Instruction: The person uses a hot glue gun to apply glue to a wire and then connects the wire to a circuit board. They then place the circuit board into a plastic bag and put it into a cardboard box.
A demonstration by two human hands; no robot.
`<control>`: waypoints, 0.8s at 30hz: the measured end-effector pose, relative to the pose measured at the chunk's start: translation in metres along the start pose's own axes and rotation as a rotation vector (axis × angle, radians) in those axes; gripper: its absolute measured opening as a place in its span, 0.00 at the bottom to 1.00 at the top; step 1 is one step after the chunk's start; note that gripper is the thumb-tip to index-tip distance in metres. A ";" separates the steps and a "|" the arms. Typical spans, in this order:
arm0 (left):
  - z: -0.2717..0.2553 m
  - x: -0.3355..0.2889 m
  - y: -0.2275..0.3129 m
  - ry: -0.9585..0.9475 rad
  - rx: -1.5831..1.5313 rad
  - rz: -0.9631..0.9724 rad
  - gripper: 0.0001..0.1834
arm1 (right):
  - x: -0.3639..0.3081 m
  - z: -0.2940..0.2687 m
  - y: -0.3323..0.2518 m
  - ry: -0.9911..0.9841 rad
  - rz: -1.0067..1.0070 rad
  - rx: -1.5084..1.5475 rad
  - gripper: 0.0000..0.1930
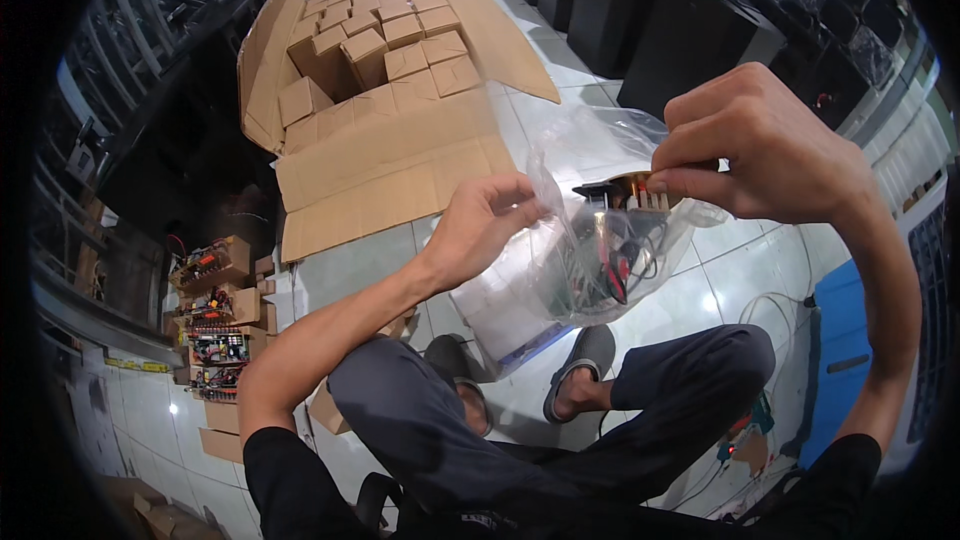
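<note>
A clear plastic bag [570, 270] hangs in front of my knees. The rim of it is pinched between the thumb and fingers of my left hand [490, 225]. My right hand [750, 150] grips a small circuit board [648, 195] by its edge, at the bag's opening. Black, copper-coloured and pale finned parts stand on the board. Through the plastic I see red-and-black leads [617, 278], a dark cable and something green; the rest is blurred by the film.
A large open carton [370, 165] full of small brown boxes [405, 62] lies ahead. Several boxes holding wired electronics [215, 345] are stacked at left. Black cabinets [680, 40] line the far right. A blue case [840, 350] and loose cables stand by my right knee.
</note>
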State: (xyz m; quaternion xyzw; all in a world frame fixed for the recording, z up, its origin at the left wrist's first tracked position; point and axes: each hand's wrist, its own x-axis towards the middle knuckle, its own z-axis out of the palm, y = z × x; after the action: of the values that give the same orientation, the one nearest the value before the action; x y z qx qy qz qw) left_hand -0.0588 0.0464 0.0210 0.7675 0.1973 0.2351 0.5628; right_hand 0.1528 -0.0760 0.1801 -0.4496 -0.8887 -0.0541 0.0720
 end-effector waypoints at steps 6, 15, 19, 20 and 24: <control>0.004 -0.005 -0.005 -0.210 0.081 0.443 0.38 | 0.000 0.002 -0.006 -0.014 0.077 -0.007 0.07; 0.008 -0.008 -0.017 -0.360 0.206 0.005 0.46 | 0.002 0.014 -0.007 0.049 0.100 0.071 0.10; -0.004 -0.009 -0.009 -0.374 0.211 0.062 0.52 | 0.001 0.027 -0.006 0.080 0.152 0.136 0.12; -0.011 -0.009 -0.007 -0.330 0.154 0.089 0.56 | -0.001 0.030 -0.005 0.090 0.159 0.146 0.12; -0.023 -0.012 0.014 -0.069 -0.393 0.303 0.64 | -0.003 0.041 -0.001 0.136 0.132 0.133 0.10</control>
State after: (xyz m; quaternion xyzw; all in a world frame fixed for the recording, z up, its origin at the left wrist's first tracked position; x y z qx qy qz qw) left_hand -0.0817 0.0536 0.0383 0.6719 0.0111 0.3244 0.6657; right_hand 0.1505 -0.0729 0.1393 -0.4966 -0.8519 -0.0207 0.1651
